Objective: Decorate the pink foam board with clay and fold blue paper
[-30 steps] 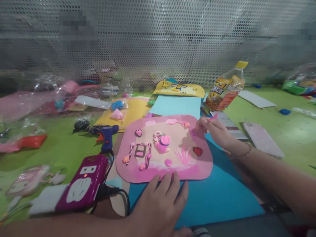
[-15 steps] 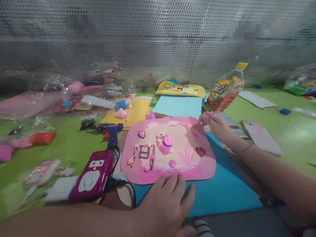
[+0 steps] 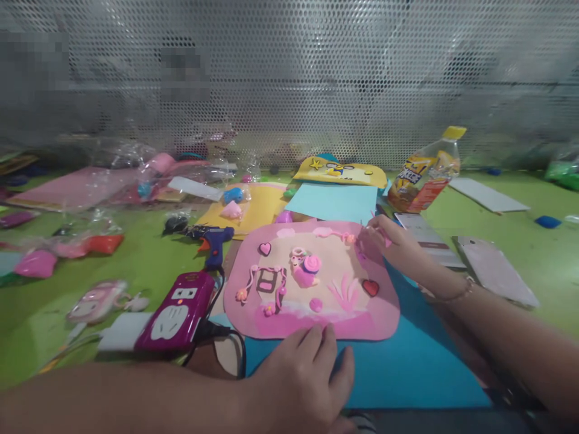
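Observation:
A pink craft board (image 3: 312,283) with small clay figures, hearts and a tan middle lies on a blue sheet (image 3: 398,361). My left hand (image 3: 307,377) rests flat on the blue sheet, fingers stretched out and touching the board's near edge. My right hand (image 3: 389,244) is at the board's far right corner, fingers pinched on a thin pink tool (image 3: 385,236) whose tip meets the board.
A blue glue gun (image 3: 215,241) and a purple power strip (image 3: 178,310) lie left of the board. A tilted bottle (image 3: 427,169), light blue paper (image 3: 335,202), a yellow sheet (image 3: 253,208), plastic bags and clay lumps sit on the green table (image 3: 136,265). A mesh wall stands behind.
The view has shifted, so everything sits a little right and lower. My right hand lowered the pink tool back onto the board's corner. My left hand stayed on the near edge.

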